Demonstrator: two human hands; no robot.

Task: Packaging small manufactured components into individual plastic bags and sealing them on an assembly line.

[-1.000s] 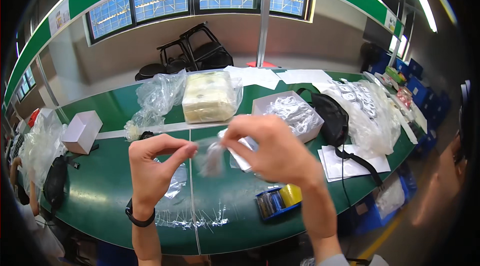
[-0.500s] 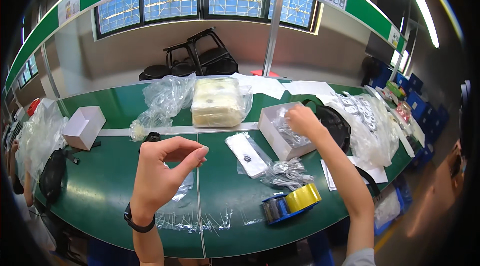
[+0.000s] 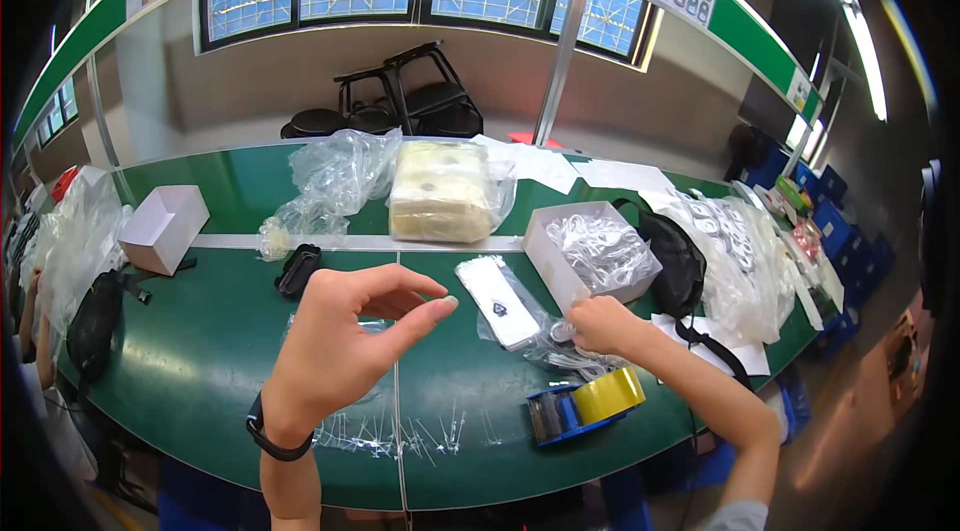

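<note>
My left hand, with a black wristband, hovers over the near left of the table. Its thumb and fingers curve with a gap between them, and nothing shows in it. My right hand is closed at the near edge of a white box, which is filled with bagged white cables. A coiled white cable shows at its fingertips, which are partly hidden. Under that hand lie more white cables. Beside them is a flat white packet in clear plastic.
A blue tape dispenser with yellow tape stands near the front edge. Wire ties lie along it. Behind are a wrapped yellowish stack and crumpled plastic. An empty white box stands left; a black bag lies right.
My right hand has moved out of the box toward me, down to its near edge, with a coiled white cable at the fingertips. My left hand has shifted slightly right, its thumb and fingers wider apart.
</note>
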